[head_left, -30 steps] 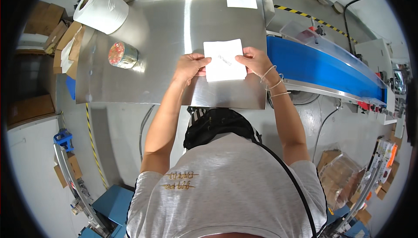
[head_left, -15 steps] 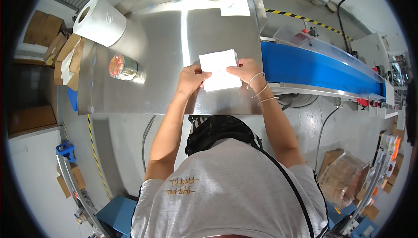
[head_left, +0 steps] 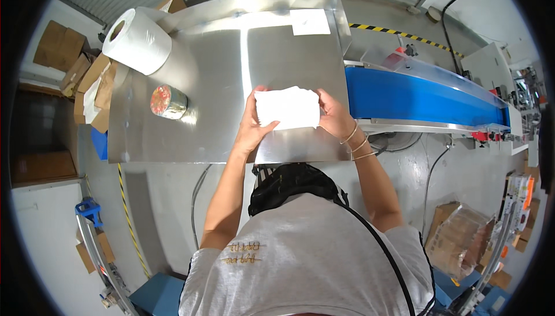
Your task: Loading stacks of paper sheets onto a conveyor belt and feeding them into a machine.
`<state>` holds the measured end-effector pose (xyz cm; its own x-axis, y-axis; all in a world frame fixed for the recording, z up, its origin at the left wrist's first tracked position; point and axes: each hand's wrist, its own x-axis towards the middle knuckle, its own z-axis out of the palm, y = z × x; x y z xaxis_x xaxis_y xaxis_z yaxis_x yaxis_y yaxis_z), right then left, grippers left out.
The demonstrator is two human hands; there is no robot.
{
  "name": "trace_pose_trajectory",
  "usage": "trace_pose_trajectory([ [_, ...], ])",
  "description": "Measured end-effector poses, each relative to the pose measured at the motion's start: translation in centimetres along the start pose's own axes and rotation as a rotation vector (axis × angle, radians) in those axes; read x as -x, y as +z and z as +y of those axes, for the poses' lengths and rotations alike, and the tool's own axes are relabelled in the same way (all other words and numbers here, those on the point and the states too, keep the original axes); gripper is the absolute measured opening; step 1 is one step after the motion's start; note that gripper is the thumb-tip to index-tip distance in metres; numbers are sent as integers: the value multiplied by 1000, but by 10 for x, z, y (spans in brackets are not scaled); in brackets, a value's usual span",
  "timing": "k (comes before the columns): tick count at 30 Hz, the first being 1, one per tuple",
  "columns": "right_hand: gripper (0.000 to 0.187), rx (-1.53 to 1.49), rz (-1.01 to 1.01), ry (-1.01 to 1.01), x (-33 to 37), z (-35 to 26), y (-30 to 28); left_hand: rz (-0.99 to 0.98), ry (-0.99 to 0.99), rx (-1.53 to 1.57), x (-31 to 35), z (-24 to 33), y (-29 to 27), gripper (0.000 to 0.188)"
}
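Between my two hands is a stack of white paper pieces. The stack (head_left: 287,108) looks thin and clean, roughly rectangular, wider than it is tall. Its face appears plain and very bright, and its upper edge is not even: some corners stand out a little from the others. It is above the near part of the metal table (head_left: 214,67); I cannot tell if it touches the metal.

My left hand (head_left: 250,124) is closed around the left side, with the thumb on the lower front edge and the fingers along the side. My right hand (head_left: 334,116) has hold of the right side, open only as wide as the stack needs; its thumb I cannot see clearly.

Half a second ago both my thumbs lay on the face, which showed dark print. Now this print is not seen, the stack looks broader, and my hands are more at its sides. The sheet (head_left: 309,22) stays at the far edge of the table.

On the left, an open box (head_left: 106,93) has white material (head_left: 91,99) inside. The cylinder (head_left: 169,102) on the table has a red-speckled end; what it contains, I cannot tell.
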<state>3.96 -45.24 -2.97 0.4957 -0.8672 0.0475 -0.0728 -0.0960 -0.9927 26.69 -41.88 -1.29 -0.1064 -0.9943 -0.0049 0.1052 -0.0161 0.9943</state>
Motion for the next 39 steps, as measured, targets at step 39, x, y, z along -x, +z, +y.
trace_pose_trajectory([
  [39,99,21,-14,-117,14,-5,-18,-132,-42,-207,0,-14,9,59],
])
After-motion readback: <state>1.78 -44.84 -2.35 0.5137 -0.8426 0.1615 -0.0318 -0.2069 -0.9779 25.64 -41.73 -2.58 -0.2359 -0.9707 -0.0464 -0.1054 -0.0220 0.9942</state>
